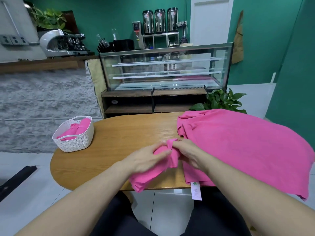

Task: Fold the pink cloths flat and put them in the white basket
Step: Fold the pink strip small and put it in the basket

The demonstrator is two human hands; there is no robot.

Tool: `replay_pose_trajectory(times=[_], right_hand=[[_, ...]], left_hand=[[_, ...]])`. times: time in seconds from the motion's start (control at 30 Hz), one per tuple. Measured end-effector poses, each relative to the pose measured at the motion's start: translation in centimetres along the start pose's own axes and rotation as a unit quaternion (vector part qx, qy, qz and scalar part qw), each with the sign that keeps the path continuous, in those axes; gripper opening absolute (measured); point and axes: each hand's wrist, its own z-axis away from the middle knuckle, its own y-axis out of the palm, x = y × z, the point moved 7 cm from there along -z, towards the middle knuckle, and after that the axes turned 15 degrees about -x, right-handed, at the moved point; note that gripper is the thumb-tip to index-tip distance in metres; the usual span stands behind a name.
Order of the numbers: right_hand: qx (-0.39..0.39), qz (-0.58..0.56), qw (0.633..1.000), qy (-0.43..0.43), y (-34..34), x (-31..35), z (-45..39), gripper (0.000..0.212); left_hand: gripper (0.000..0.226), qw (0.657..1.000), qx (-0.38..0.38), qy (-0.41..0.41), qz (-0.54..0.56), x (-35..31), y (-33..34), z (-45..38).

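Note:
A small pink cloth lies bunched near the front edge of the wooden table, one end hanging over the edge. My left hand lies on top of it, fingers curled round a fold. My right hand pinches the cloth's raised far end. A large pink cloth is spread over the table's right side, a white label dangling from its near hem. The white basket stands at the table's left end with pink cloths inside.
Beyond the table are a glass display case on a dark wooden shelf and a green plant. A stone-faced counter with a coffee machine lies to the left. My dark-trousered legs are under the front edge.

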Motion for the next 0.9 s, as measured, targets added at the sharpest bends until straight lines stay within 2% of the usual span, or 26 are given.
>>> replay_pose_trajectory(times=[0.03,0.1,0.2,0.3,0.33,0.4,0.47,0.53,0.6,0.73,0.8,0.9], right_hand=[[0.002,0.025,1.0,-0.002,0.0,0.1,-0.1,0.057],[0.003,0.053,0.998,-0.016,0.0,0.6,-0.1,0.054],[0.025,0.125,0.989,-0.079,-0.1,1.6,0.2,0.053],[0.069,0.231,0.956,-0.169,0.8,2.3,1.2,0.075],[0.085,0.266,0.939,-0.199,1.2,2.4,1.5,0.077],[0.115,0.335,0.898,-0.261,1.9,2.9,2.2,0.061],[0.112,0.405,0.854,-0.308,2.0,3.4,2.0,0.054],[0.095,0.475,0.809,-0.333,2.0,4.1,1.1,0.054],[0.086,0.554,0.747,-0.358,2.7,4.6,0.3,0.054],[0.033,0.615,0.655,-0.438,4.5,5.7,-0.1,0.065],[-0.009,0.601,0.657,-0.455,5.1,5.7,-0.6,0.071],[-0.022,0.541,0.701,-0.464,6.8,5.4,-1.4,0.079]], left_hand=[[0.084,0.998,0.015,0.024,-0.064,-0.3,0.0,-0.2],[0.095,0.98,0.015,0.06,-0.19,-1.0,-0.3,-0.8],[0.083,0.96,0.019,0.073,-0.269,-1.4,-0.6,-1.8],[0.081,0.944,0.033,0.083,-0.317,-1.2,-0.7,-2.4],[0.085,0.939,0.034,0.089,-0.331,-1.0,-0.7,-2.7],[0.088,0.932,0.038,0.095,-0.349,-0.6,-0.7,-3.0],[0.087,0.93,0.035,0.094,-0.353,-0.4,-1.0,-3.3],[0.084,0.929,0.026,0.093,-0.357,-0.1,-1.1,-3.5],[0.086,0.932,0.002,0.083,-0.352,0.5,-1.2,-3.8],[0.083,0.939,-0.067,0.084,-0.328,1.7,-2.0,-4.5],[0.089,0.944,-0.097,0.08,-0.306,2.6,-3.4,-4.9],[0.088,0.945,-0.13,0.081,-0.289,4.9,-6.0,-5.2]])
